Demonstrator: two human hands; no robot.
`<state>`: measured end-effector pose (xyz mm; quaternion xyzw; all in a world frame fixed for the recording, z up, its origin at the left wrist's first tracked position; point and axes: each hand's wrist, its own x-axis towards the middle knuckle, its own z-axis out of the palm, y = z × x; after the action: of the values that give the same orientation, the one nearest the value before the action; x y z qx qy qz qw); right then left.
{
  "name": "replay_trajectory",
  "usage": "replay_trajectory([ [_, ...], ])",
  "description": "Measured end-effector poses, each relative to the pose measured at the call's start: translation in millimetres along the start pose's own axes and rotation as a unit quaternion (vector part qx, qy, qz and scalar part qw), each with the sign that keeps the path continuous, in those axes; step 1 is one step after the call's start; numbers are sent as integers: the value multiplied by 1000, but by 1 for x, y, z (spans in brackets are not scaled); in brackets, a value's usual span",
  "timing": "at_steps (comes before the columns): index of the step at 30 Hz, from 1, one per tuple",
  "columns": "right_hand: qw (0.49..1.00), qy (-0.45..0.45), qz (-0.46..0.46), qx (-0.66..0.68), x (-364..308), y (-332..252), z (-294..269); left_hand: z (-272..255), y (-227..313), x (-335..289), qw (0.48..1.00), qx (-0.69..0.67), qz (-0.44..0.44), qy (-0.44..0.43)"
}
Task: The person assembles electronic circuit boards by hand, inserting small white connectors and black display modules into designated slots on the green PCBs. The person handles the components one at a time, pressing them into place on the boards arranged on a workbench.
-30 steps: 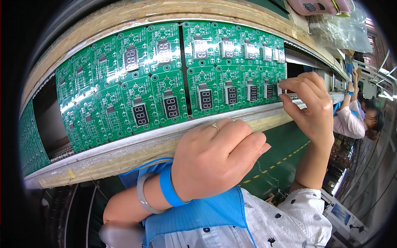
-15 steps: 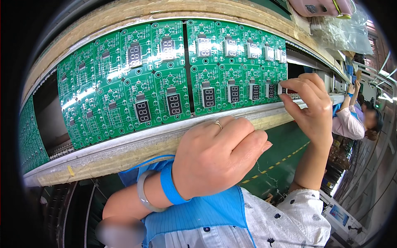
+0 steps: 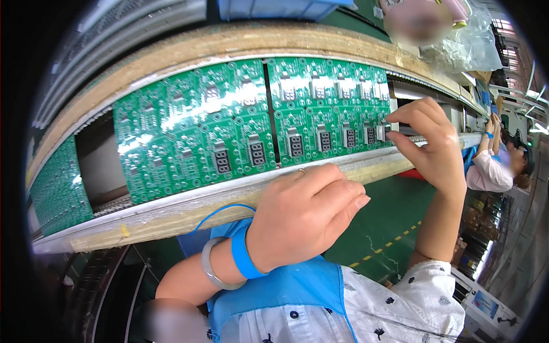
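At the right end of the green circuit board panel (image 3: 309,117), my right hand (image 3: 432,140) pinches a small digit display (image 3: 385,132) between thumb and index finger, at the last place of the near row. My left hand (image 3: 309,214) hovers in front of the near rail, its fingers curled together. Whatever they may hold is hidden. Several black-faced displays, such as this seated one (image 3: 295,144), stand in two rows on the panel. On the adjoining left panel (image 3: 189,151), displays fill only the right-hand columns; glare covers parts of the far row.
Wooden rails edge the line, a far one (image 3: 240,40) and a near one (image 3: 171,223). Another board panel (image 3: 60,191) lies at the far left, beyond a dark gap. A blue bin (image 3: 280,8) and clear plastic bag (image 3: 466,48) are behind. A co-worker (image 3: 492,168) is at the right.
The view has shifted, so the boards appear lower. My right hand has brought the display from just off the panel's right end to its edge. My left hand stays curled.
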<state>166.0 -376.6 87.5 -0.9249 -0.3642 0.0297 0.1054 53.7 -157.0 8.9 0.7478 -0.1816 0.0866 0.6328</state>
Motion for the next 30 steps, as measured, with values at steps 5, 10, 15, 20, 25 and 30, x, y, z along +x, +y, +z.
replay_trajectory([
  [5, 988, 145, -44, 30, 58, -5, -16, -33, 22, 21, 1000, -7, -28, -6],
  [10, 987, 128, -60, 70, 140, 3, -14, -71, 26, 61, 987, 156, 15, 44],
  [15, 998, 32, -51, 2, 222, -10, 8, -101, 0, 96, 929, 352, 24, 113],
  [20, 986, 108, -41, -122, 267, -12, 51, -105, -25, 107, 902, 414, 33, 114],
  [25, 994, 28, -4, -108, 273, -19, 42, -106, -32, 109, 900, 416, 44, 118],
  [30, 998, -48, -38, 13, 240, -20, 18, -105, -37, 107, 898, 417, 48, 130],
])
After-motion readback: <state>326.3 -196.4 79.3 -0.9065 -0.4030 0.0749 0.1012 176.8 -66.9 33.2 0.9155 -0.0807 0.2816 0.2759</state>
